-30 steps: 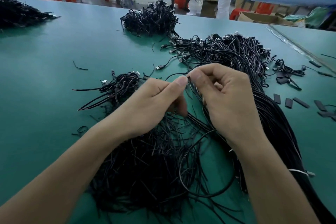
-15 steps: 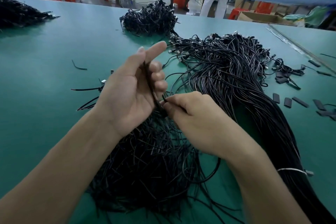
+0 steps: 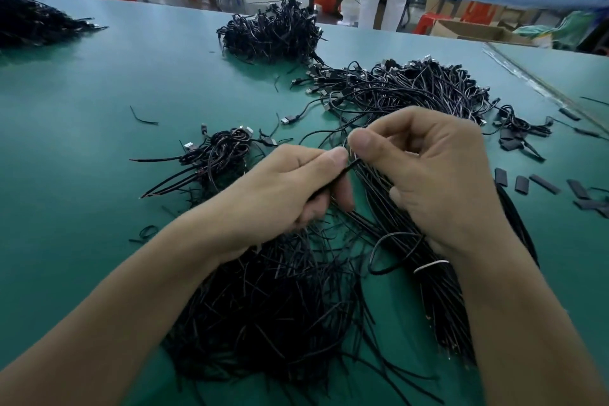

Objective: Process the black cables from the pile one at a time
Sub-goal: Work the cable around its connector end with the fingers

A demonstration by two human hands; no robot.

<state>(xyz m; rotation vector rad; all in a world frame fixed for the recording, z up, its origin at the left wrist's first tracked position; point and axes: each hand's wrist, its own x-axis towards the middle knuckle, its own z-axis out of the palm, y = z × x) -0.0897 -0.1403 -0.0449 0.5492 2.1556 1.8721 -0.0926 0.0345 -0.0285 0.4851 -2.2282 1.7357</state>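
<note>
My left hand [image 3: 290, 188] pinches a thin black cable [image 3: 352, 164] between thumb and curled fingers. My right hand [image 3: 428, 171] pinches the same cable's end just to the right, thumb tip almost against my left thumb. Both hands hover over a long bundle of black cables [image 3: 441, 300] tied with a white band [image 3: 431, 266]. A loop of cable [image 3: 389, 254] hangs under my right wrist. A heap of short black offcuts [image 3: 263, 313] lies beneath my left forearm. A small pile of cables with plugs [image 3: 217, 155] sits left of my left hand.
A large tangle of cables with USB plugs [image 3: 405, 89] spreads behind my hands on the green table [image 3: 99, 142]. Another heap [image 3: 270, 33] lies farther back, and one [image 3: 33, 23] at the far left. Short black sleeve pieces [image 3: 527, 183] lie at the right. A person in white stands beyond the table.
My left hand has dropped from its raised, open-fingered pose and closed on the cable. My right hand has risen and moved right, so both thumbs meet again at the cable's end.
</note>
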